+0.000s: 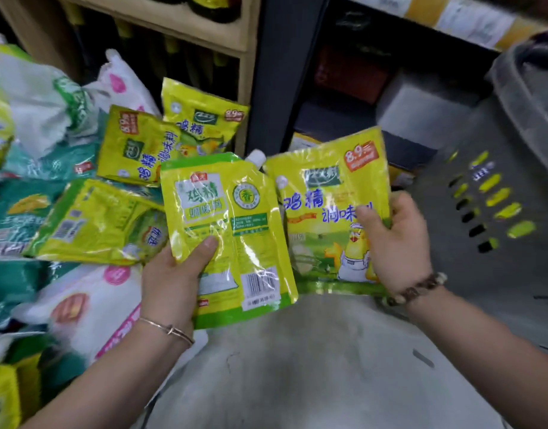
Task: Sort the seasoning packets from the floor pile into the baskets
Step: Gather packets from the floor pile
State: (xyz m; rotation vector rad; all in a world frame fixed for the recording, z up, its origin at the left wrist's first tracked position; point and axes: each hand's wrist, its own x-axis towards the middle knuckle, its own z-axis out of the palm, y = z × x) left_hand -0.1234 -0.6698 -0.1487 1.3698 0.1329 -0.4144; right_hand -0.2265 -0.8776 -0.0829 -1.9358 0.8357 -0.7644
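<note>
Left hand (173, 274) pinching yellow-green spouted pouch (226, 230), right hand (396, 239) gripping yellow chicken-print packet (325, 212), packet pile (65, 212) at nine o'clock, grey basket (495, 168) at three o'clock, concrete floor (313, 366), wooden shelving (235, 35) at twelve o'clock

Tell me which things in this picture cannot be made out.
Head view:
- Grey slotted plastic basket: interior cut off by the right edge.
- Green teal packets: print blurred, buried under the pile.
- Yellow chick-printed packet: right hand covers the last characters.
</note>
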